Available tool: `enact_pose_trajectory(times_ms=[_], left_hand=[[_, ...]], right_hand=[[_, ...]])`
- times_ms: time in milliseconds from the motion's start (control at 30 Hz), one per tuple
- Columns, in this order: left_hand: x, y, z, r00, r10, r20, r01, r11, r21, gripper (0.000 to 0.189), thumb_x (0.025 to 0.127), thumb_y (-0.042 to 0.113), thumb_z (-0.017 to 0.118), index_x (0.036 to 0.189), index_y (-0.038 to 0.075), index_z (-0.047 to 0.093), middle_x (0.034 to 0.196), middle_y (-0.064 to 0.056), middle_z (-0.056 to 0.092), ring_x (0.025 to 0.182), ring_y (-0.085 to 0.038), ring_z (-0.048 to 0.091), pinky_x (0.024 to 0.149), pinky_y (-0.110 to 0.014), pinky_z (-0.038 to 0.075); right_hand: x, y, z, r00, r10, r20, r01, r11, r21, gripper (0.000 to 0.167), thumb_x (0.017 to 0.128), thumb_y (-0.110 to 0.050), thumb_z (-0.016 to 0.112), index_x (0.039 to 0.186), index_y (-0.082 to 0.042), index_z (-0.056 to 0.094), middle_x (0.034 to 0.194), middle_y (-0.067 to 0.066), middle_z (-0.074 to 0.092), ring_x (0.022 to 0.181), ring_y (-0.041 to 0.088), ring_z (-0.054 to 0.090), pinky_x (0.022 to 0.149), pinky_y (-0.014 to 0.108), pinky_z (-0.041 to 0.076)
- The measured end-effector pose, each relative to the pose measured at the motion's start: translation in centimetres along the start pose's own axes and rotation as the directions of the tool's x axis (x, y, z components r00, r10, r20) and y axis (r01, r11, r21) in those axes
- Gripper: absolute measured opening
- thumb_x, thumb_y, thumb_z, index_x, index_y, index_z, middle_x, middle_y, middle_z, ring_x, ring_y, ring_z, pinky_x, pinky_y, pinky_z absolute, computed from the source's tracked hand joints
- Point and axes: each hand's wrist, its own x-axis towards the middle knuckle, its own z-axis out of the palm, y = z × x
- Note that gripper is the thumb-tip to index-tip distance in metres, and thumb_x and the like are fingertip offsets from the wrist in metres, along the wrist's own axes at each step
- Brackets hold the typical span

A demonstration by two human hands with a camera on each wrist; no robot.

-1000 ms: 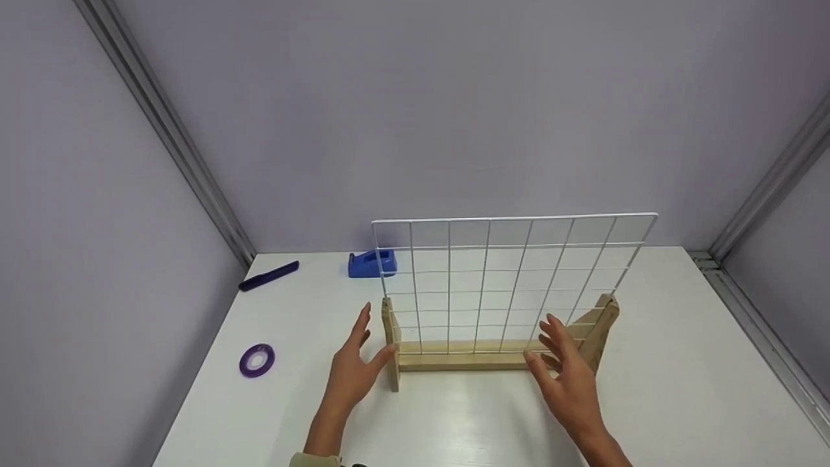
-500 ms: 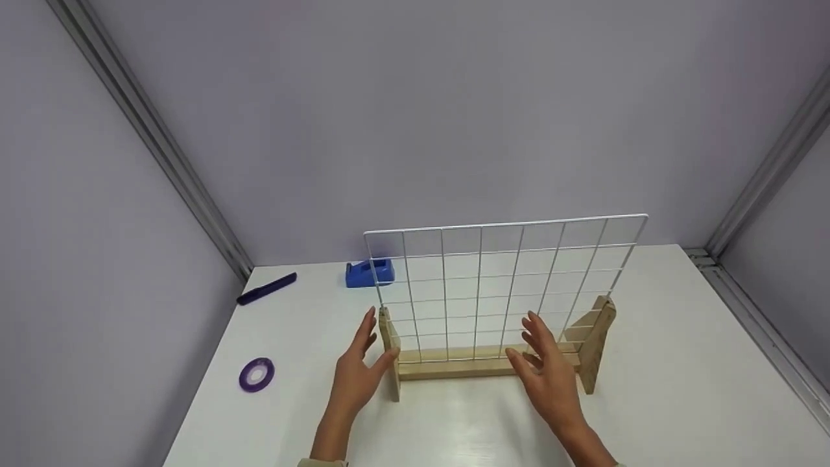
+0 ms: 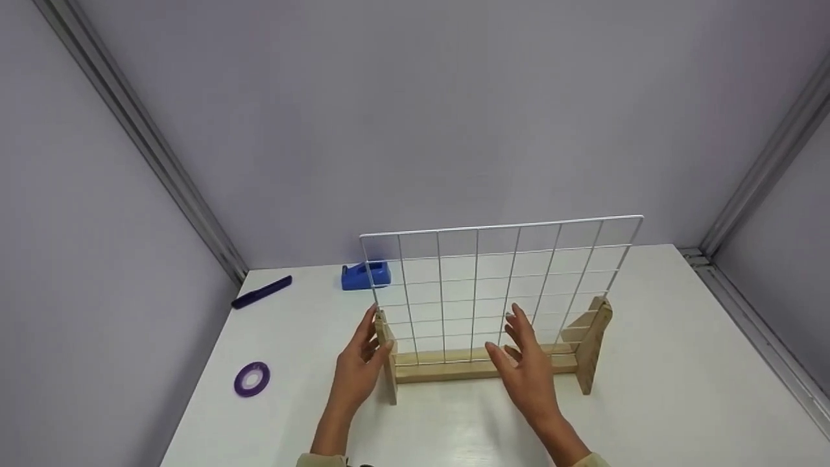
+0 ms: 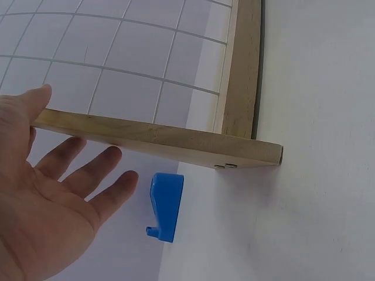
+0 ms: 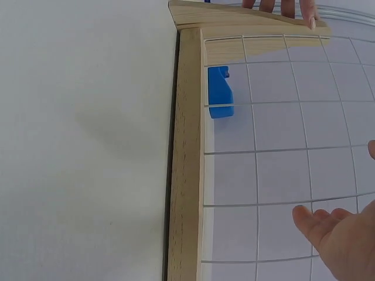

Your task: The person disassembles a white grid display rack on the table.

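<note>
At the grid rack's point(image 3: 475, 281) left end, left hand point(image 3: 356, 376) straddles the wooden side panel point(image 4: 158, 137), thumb inside, fingers outside; can't tell whether it grips. Rack stands on white table point(image 3: 454, 431) just ahead, long axis left-right. Right hand point(image 3: 530, 383), farther off on rack's near side, is relaxed, holding nothing. Blue tape dispenser point(image 3: 365, 277) sits behind rack's left end. No writing legible.

Two bare hands, extended from the near side. The left forearm point(image 3: 333, 425) slants far and slightly right; its hand point(image 3: 355, 375) keeps thumb and loosely bent fingers apart, thumb to the right. The right forearm point(image 3: 559, 436) slants far and left; the right hand point(image 3: 530, 381) has its thumb leftward, separated from gently curved fingers.
</note>
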Motion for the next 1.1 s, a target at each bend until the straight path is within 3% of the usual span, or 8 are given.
enact_pose_trajectory(times_ms=[133,433,800,1100], left_hand=[[0.0,0.0,0.0,1.000,0.010,-0.007,-0.010,1.000,-0.029,0.067,0.101,0.028,0.064,0.156,0.048,0.031,0.158,-0.014,0.044,0.138,-0.036,0.054,0.111,-0.048,0.049],[0.1,0.3,-0.3,0.995,0.059,0.076,-0.057,0.998,-0.026,0.072,0.103,0.027,0.061,0.159,0.047,0.021,0.162,-0.018,0.037,0.140,-0.040,0.050,0.115,-0.053,0.044],[0.0,0.1,-0.7,0.995,0.048,0.083,-0.046,0.999,-0.019,0.069,0.105,0.025,0.058,0.162,0.038,0.022,0.166,-0.011,0.030,0.143,-0.038,0.047,0.114,-0.048,0.046],[0.0,-0.1,-0.8,0.994,0.074,0.075,-0.072,0.997,-0.028,0.066,0.105,0.028,0.058,0.162,0.032,0.024,0.166,-0.011,0.031,0.147,-0.035,0.043,0.115,-0.045,0.046]], right_hand=[[0.3,-0.1,0.3,1.000,-0.003,0.000,0.003,1.000,-0.025,0.080,0.095,-0.025,0.074,0.161,-0.020,0.030,0.154,0.018,0.049,0.140,0.032,0.052,0.108,0.051,0.051],[0.5,-0.3,1.4,1.000,0.002,-0.029,-0.004,0.998,-0.060,0.084,0.094,-0.025,0.075,0.162,-0.017,0.026,0.155,0.017,0.048,0.143,0.034,0.048,0.111,0.051,0.049],[1.0,-0.2,2.8,0.994,-0.039,-0.101,0.034,0.998,-0.048,0.085,0.093,-0.020,0.075,0.162,-0.014,0.025,0.155,0.016,0.048,0.139,0.035,0.052,0.111,0.049,0.048],[1.1,-0.1,4.4,0.986,-0.018,-0.165,0.009,0.998,-0.057,0.096,0.091,-0.021,0.078,0.164,-0.023,0.016,0.160,0.017,0.042,0.143,0.037,0.047,0.115,0.052,0.044]])
